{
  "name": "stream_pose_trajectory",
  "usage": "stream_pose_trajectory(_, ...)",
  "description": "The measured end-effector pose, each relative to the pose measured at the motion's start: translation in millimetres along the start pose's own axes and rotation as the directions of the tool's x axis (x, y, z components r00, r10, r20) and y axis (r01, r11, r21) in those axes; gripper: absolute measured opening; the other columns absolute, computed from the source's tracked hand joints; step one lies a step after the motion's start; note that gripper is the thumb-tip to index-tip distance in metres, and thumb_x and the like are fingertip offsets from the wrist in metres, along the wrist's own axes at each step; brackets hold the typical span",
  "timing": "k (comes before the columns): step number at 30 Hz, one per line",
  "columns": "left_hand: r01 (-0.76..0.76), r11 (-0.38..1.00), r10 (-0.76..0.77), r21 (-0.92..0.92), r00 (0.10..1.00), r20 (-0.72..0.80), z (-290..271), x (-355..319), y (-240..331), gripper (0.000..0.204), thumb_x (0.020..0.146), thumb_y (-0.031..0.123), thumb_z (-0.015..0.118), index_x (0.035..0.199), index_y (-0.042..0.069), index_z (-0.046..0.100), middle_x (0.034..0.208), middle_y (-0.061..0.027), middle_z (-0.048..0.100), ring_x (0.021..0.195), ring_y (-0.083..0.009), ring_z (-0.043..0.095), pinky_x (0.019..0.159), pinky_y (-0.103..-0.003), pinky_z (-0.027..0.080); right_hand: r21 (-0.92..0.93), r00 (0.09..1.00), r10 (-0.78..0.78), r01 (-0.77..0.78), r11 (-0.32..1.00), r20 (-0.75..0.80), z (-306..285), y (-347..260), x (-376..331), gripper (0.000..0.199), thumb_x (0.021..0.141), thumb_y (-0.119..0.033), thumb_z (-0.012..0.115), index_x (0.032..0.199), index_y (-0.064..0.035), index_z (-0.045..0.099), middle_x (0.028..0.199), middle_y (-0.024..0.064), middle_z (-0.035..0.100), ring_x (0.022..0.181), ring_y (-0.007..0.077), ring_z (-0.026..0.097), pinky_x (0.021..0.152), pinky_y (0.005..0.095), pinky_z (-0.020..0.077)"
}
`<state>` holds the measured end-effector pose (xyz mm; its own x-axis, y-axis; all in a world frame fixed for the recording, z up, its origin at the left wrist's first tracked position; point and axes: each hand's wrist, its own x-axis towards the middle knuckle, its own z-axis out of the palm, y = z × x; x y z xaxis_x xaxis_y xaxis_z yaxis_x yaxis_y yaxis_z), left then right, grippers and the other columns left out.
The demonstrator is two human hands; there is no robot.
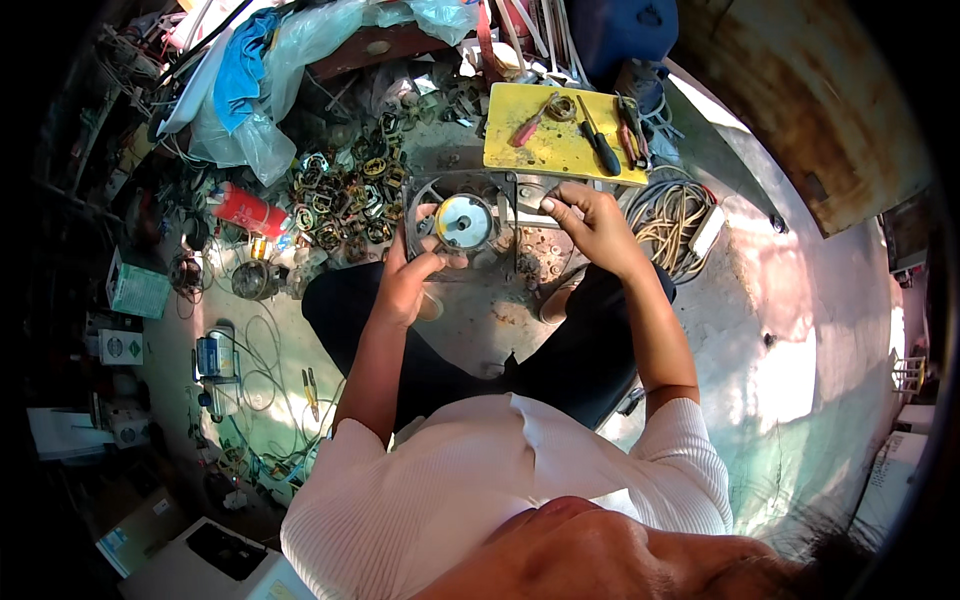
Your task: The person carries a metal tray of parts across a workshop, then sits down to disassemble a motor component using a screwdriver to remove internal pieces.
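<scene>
My left hand [412, 262] is closed round the left side of a square-framed cooling fan [465, 222]. The fan's round hub is pale with a yellow edge and a dark centre, and its dark frame is held up over the floor between my knees. Just right of the frame, my right hand [592, 222] is pinched, thumb against fingers. A thin, pale strip runs between the frame and those fingers, but what they grip is too small to tell. A yellow board [545, 140] lies beyond, bearing a red-handled screwdriver [527, 132], a dark-handled screwdriver [603, 152] and pliers [630, 135].
Many metal coil-like parts [350, 190] are heaped at the left, near a red cylinder [250, 210]. A coiled cable [672, 230] with a white power strip [708, 230] lies right. Pliers [311, 392] and loose wires rest at lower left. A blue container [625, 35] stands behind.
</scene>
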<state>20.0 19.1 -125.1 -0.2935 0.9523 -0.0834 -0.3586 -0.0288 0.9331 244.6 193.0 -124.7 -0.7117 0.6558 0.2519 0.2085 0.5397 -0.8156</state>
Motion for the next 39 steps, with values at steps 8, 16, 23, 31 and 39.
stream_pose_trajectory(8,-0.306,0.801,0.298,0.515,0.949,0.1,-10.1,-18.9,-32.1,0.047,0.084,-0.002,0.056,0.126,0.002,0.035,0.117,-0.0152,0.06,0.094,-0.0212,0.066,0.08,-0.031,0.049,0.917,0.997,0.056,-0.075,0.392,0.057,-7.5,-40.8,-1.1,0.025,0.1,-0.028,0.048,0.091,-0.0059,0.056,0.103,0.0073,0.059,0.109,0.0218,0.057,0.104,0.0429,0.0402)
stream_pose_trajectory(16,-0.635,0.27,0.56,0.723,0.715,0.418,-6.2,-26.0,-52.4,0.085,0.072,0.026,0.084,0.136,-0.002,0.035,0.132,-0.0171,0.051,0.116,-0.0266,0.055,0.097,-0.039,0.044,0.857,0.986,-0.03,-0.126,0.5,0.162,1.6,-102.3,24.2,0.023,0.101,-0.027,0.044,0.09,-0.0073,0.05,0.097,0.0066,0.055,0.105,0.0239,0.056,0.101,0.0417,0.0418)
stream_pose_trajectory(23,-0.418,0.832,0.373,0.364,0.908,0.19,-8.2,-6.6,-44.5,0.059,0.09,0.035,0.065,0.132,-0.002,0.046,0.129,-0.0162,0.054,0.123,-0.0262,0.05,0.104,-0.038,0.037,0.798,0.944,-0.09,-0.215,0.564,0.318,-0.3,-110.1,39.9,0.028,0.103,-0.03,0.04,0.086,-0.0078,0.048,0.083,0.0031,0.049,0.08,0.0176,0.05,0.087,0.0351,0.0438)
stream_pose_trajectory(31,-0.614,0.503,0.557,0.608,0.769,0.315,47.4,-2.9,-13.3,0.046,0.09,0.028,0.063,0.126,0.002,0.054,0.123,-0.0155,0.058,0.114,-0.0325,0.055,0.102,-0.04,0.037,0.896,0.989,0.042,-0.145,0.42,0.141,-2.2,-94.9,45.2,0.028,0.102,-0.03,0.043,0.085,-0.0082,0.049,0.078,0.0023,0.049,0.072,0.0147,0.047,0.076,0.0307,0.0438)
stream_pose_trajectory(39,-0.543,0.509,0.635,0.668,0.76,0.134,23.6,3.2,-50.3,0.053,0.082,0.027,0.071,0.124,0.002,0.052,0.12,-0.0158,0.056,0.114,-0.0337,0.051,0.097,-0.04,0.04,0.618,0.946,0.087,-0.272,0.737,0.312,15.2,-90.4,50.4,0.03,0.102,-0.032,0.043,0.099,-0.0055,0.057,0.08,-0.0012,0.05,0.076,0.0109,0.051,0.078,0.0293,0.047)
